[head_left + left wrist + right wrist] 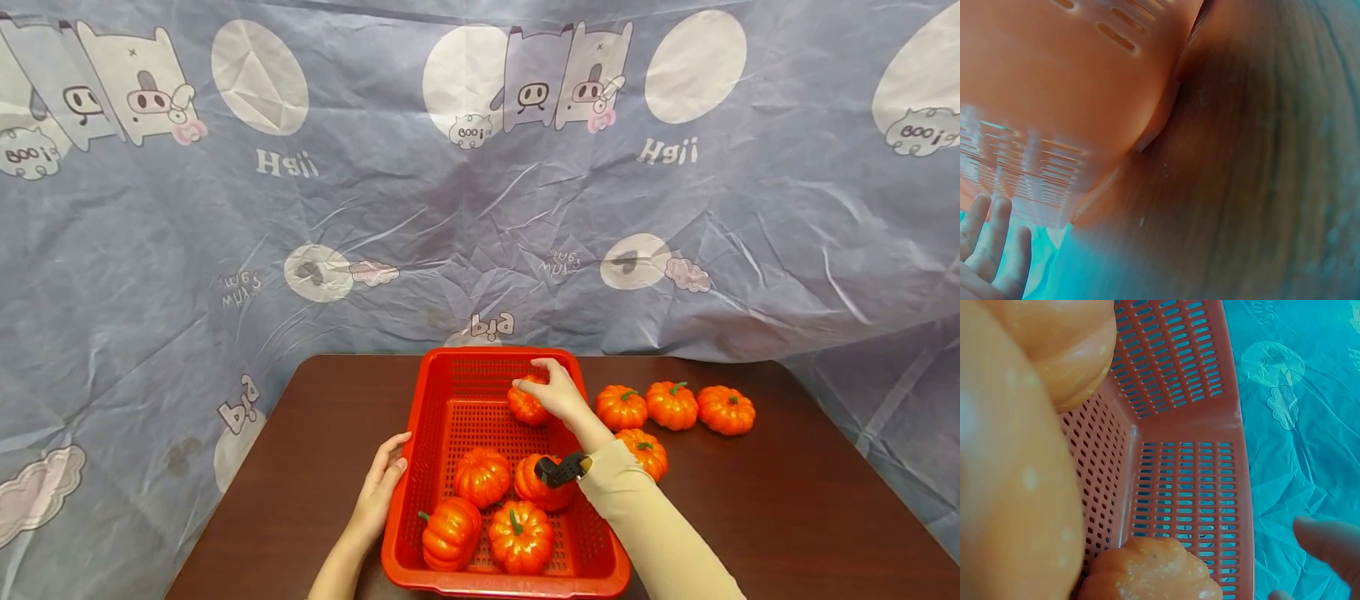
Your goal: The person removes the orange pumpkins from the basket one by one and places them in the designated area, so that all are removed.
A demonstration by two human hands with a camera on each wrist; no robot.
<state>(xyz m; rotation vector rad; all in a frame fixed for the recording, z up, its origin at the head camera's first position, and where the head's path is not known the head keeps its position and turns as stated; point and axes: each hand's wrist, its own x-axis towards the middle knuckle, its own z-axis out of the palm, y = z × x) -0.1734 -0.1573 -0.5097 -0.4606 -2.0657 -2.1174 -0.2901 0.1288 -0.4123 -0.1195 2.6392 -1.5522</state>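
Observation:
A red plastic basket (pixel 487 354) stands on the table with several orange toy pumpkins in it. My right hand (pixel 553 390) is above a pumpkin (pixel 528 407) at the basket's far right, fingers spread. In the right wrist view a gap shows between my fingertips (pixel 1329 547) and that pumpkin (pixel 1154 575). Near the basket's front lie more pumpkins, among them one with a green stem (pixel 522 537) and one on its side (pixel 452 534). My left hand (pixel 378 487) rests against the basket's left side, its fingers (pixel 991 240) fairly straight in the left wrist view.
To the right of the basket, several more pumpkins lie on the brown table (pixel 810 500), one (pixel 645 454) partly behind my right forearm. A blue-grey printed cloth (pixel 420 208) hangs behind the table. A black strap device (pixel 561 471) sits at my right wrist.

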